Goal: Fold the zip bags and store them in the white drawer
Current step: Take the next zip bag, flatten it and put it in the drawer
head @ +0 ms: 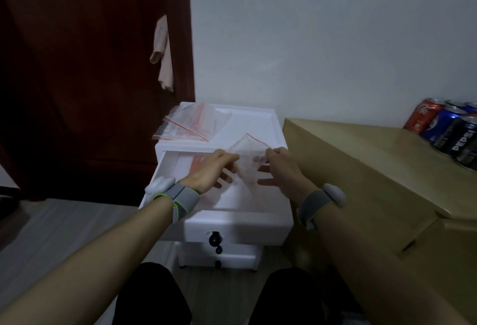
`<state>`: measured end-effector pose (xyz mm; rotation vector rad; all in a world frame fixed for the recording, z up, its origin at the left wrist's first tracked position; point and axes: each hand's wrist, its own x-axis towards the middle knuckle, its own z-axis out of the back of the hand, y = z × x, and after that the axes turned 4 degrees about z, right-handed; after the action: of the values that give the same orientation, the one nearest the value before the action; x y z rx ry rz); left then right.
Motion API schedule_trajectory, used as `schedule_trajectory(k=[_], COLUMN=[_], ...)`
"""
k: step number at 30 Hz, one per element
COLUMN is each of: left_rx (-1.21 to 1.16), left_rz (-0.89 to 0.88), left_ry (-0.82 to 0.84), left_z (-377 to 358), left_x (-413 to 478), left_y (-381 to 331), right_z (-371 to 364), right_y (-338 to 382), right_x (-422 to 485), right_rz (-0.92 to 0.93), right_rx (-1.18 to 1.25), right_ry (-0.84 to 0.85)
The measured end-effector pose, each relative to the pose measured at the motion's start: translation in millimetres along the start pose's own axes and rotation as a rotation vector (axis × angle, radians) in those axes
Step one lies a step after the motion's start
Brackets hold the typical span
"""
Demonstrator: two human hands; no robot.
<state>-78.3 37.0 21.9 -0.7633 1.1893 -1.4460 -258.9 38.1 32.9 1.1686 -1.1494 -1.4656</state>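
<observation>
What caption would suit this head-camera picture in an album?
Both hands, left hand and right hand, hold a clear zip bag over the open white drawer; more bags wait on top.

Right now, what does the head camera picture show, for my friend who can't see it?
Two hands, left hand and right hand, hold a clear zip bag over the open white drawer. More zip bags lie on the cabinet top, and soda cans stand on the right.
</observation>
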Motion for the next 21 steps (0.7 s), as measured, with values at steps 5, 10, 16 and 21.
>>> schedule_trajectory(k=[5,10,16,21], left_rx=[-0.067,0.387,0.626,0.836], left_rz=[0.037,-0.106,-0.236,-0.349], left_ry=[0.071,-0.025,-0.297,-0.404], left_z=[-4,-12,-16,-7], left_x=[0,11,11,0], left_y=[12,18,10,5], right_z=[0,1,3,10], right_y=[11,25,32,16], right_x=[-7,-9,-13,-3], right_rz=[-0.009,-0.037,-0.038,0.163], right_rx=[0.203,0.385,0.457,0.064], right_ry=[0.028,0.076,0.161,-0.089])
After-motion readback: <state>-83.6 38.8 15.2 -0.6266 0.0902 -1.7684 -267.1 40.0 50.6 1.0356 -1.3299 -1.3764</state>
